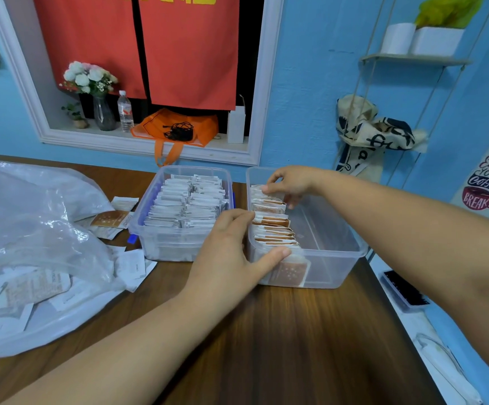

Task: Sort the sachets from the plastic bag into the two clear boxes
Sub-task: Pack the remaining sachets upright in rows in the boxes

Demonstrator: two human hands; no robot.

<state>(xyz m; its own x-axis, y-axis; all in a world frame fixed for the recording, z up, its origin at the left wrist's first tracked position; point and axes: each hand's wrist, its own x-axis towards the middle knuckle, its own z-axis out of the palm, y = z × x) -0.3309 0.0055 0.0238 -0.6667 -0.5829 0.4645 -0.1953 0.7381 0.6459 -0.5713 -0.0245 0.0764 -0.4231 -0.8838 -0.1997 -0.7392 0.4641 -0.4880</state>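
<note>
Left grip (228, 252) clamps brown sachets (272, 226) near end of right box (334, 267); right grip (293, 185) pinches the far ones.

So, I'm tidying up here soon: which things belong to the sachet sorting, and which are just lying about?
Job: plastic bag, sachets, left box, right box, left hand, right hand.
Lying about: vase, bottle, orange bag, tote.

White sachets (185, 200), brown-edged sachets (272, 226), dark wood-grain table (281, 346), blue wall (310, 83)
</note>
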